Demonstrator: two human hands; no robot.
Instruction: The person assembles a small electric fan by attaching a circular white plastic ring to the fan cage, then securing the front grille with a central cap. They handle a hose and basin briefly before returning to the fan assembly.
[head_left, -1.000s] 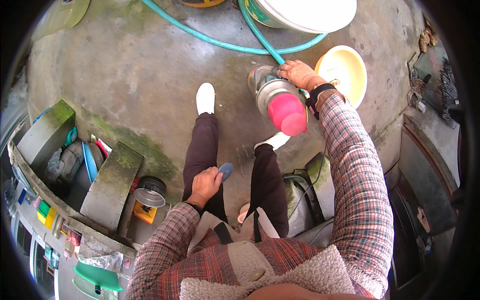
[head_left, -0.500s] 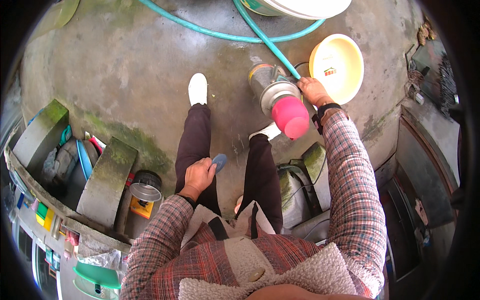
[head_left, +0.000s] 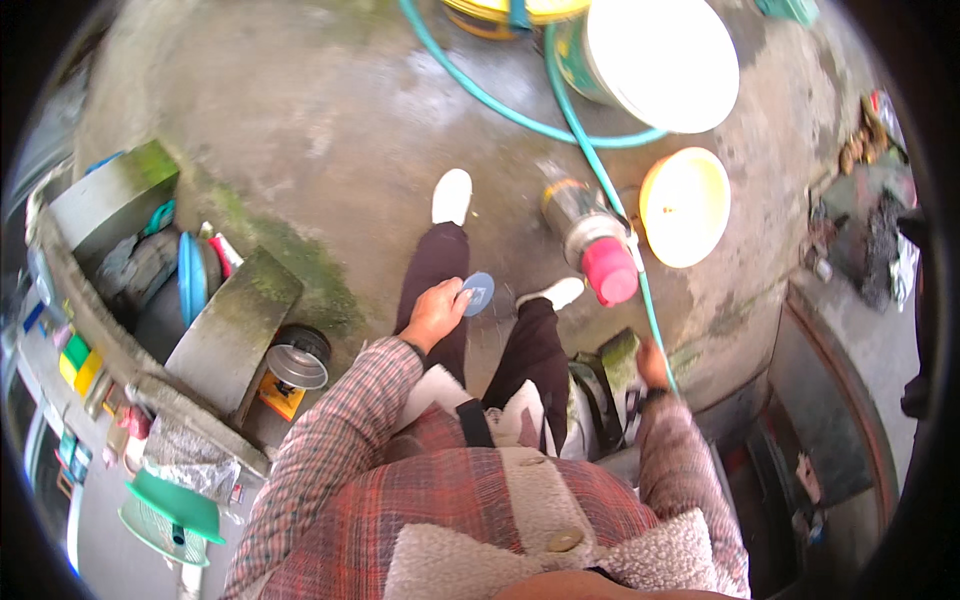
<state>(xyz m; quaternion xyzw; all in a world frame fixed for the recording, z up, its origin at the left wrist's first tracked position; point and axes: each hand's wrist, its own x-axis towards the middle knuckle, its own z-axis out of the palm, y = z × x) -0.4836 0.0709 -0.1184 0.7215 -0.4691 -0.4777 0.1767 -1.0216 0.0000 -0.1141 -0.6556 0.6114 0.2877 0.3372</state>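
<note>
My left hand (head_left: 438, 312) is closed on the edge of a flat, round blue-grey disc (head_left: 479, 294), held in front of my left leg. My right hand (head_left: 652, 364) is low on the right and blurred, closed around the teal hose (head_left: 600, 172), a length of which runs down past it. Beyond that hand, a grey metal cylindrical device (head_left: 585, 225) with a rounded pink cover (head_left: 611, 271) stands next to the hose. To its right, a yellow-rimmed basin (head_left: 686, 208) rests on the concrete floor.
A large white bucket (head_left: 665, 60) and a yellow-rimmed container (head_left: 495, 18) stand at the far side. Mossy concrete blocks (head_left: 232, 318) and a metal pot (head_left: 298, 357) are on the left. A dark recess (head_left: 760, 470) lies at the lower right.
My right hand has come down toward me from beside the pink-covered device, and the hose now stretches past that device. My left hand still holds the disc. The view has shifted, showing more of the bucket.
</note>
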